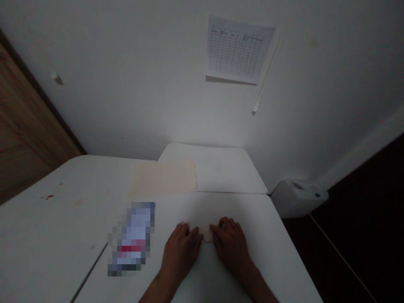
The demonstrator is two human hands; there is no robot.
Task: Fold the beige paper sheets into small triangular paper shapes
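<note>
Low in the head view, a small thin pale piece (206, 234), perhaps paper, spans the gap between my hands just at the white tabletop. My left hand (180, 249) pinches its left end, fingers curled and thumb pressed in. On the other side, my right hand (232, 245) grips the right end the same way. The fingers cover both ends, and dim light hides what the piece is exactly. Left of my left hand lies a whitish item with a red band (134, 231), pixelated beyond recognition.
A cream sheet (164, 179) lies farther back across the joined white tables (227, 168). Behind them rises a wall with a printed table sheet (240, 50). A white plastic canister (298, 198) stands past the right edge, and a wooden panel (28, 122) is at left.
</note>
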